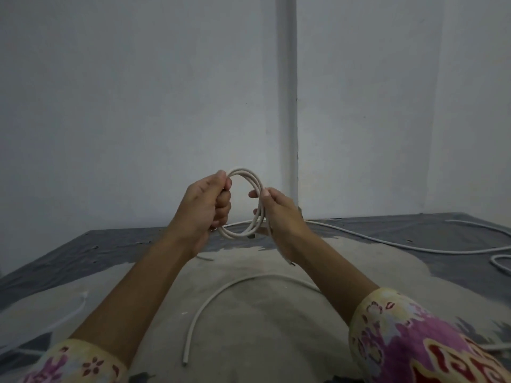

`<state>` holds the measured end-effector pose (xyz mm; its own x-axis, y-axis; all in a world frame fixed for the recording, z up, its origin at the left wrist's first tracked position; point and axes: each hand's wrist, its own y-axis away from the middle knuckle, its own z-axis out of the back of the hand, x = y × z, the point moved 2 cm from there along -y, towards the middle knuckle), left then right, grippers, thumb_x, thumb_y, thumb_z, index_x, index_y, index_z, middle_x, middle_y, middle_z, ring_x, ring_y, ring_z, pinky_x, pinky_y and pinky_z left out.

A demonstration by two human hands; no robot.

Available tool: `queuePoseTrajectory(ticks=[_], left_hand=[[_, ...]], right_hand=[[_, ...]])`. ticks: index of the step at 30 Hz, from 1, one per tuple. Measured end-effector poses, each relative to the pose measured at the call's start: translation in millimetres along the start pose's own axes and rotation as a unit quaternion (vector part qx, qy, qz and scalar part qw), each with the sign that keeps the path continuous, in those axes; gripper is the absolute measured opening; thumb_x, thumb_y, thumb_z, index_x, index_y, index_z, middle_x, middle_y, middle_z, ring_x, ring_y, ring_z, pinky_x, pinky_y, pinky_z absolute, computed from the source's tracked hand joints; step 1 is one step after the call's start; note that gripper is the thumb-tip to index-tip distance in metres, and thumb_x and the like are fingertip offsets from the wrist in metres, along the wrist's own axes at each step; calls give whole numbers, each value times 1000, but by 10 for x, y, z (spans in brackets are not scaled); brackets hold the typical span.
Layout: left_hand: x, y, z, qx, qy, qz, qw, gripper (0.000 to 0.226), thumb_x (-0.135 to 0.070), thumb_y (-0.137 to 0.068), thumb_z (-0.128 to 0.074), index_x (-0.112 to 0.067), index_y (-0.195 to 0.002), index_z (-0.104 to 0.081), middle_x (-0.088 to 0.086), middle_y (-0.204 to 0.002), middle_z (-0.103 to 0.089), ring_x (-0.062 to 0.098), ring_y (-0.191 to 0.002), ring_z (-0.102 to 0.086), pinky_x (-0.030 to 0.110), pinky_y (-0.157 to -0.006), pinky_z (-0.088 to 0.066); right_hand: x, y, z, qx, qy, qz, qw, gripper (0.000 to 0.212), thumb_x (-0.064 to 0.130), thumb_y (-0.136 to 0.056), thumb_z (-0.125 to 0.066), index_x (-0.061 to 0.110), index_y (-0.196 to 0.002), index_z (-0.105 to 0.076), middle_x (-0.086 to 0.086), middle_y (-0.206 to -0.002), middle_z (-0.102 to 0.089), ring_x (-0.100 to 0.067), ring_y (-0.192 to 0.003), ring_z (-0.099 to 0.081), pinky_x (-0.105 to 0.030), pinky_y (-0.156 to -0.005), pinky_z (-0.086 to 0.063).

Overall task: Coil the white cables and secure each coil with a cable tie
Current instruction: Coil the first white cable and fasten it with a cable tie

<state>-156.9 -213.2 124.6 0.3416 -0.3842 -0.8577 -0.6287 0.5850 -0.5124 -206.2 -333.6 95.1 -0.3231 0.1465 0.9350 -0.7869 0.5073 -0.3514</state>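
1. The coil (244, 203) of white cable is held up in the air at the middle of the view, above the table (83, 244), standing nearly upright so the loops open toward the person.
2. The left hand (206, 208) has its fingers curled round the coil's 9 o'clock side, clenched on the stacked turns.
3. The right hand (279, 214) pinches the strands at the 3 o'clock side between thumb and fingers, with a short tail hanging below the wrist.
4. The relation that matters: the coil lies between the two hands, each gripping an opposite side of the ring, so its plane runs from hand to hand. Both hands are equally near; the right one holds the side where the strands cross and looks better placed to feed or tuck the end.
5. No tie is round the coil yet. A thin white strip at 8 o'clock on the table may be a cable tie (74, 308), but I cannot tell for sure.
6. A loose cable (235, 286) arcs across the cloth at 6 o'clock, and more cables (387, 241) trail off at 3 o'clock, still uncoiled.
7. Judgement: this coil looks nearly wound; securing it probably comes next, with one hand keeping the turns together.
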Motion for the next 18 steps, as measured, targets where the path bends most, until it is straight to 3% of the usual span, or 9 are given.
queuePoseTrajectory(ticks=[5,8,12,18], left_hand=[[38,38,-54,-22,14,-11,1000,36,-31,-100,-26,-17,-70,-39,-11,-43,-28,3,-37,-21,16,-38,-21],[78,48,-45,-20,52,0,998,39,-34,-100,-22,-17,-69,-38,-10,-41,-27,4,-37,-22,17,-39,-23],[178,66,-58,-21,110,25,993,42,-38,-100,-21,-18,-67,-38,-10,-42,-27,6,-38,-25,19,-41,-25],[309,83,-33,-37,125,21,991,34,-29,-99,-30,-16,-71,-43,-9,-46,-31,5,-41,-30,18,-44,-28]], right_hand=[[16,26,-122,-2,-154,-134,979,35,34,-100,-33,10,-85,-54,-7,-91,-50,-15,-80,-55,-35,-78,-50],[6,14,-196,-33,-249,-132,959,34,32,-100,-35,9,-80,-50,-3,-76,-46,-13,-67,-51,-25,-65,-46],[16,-42,-181,-95,-269,-109,952,34,30,-100,-35,12,-76,-49,0,-60,-32,-9,-50,-32,-21,-48,-32],[127,-45,-101,-152,-306,-165,925,35,27,-99,-40,10,-71,-51,1,-55,-31,-8,-42,-29,-21,-46,-28]])
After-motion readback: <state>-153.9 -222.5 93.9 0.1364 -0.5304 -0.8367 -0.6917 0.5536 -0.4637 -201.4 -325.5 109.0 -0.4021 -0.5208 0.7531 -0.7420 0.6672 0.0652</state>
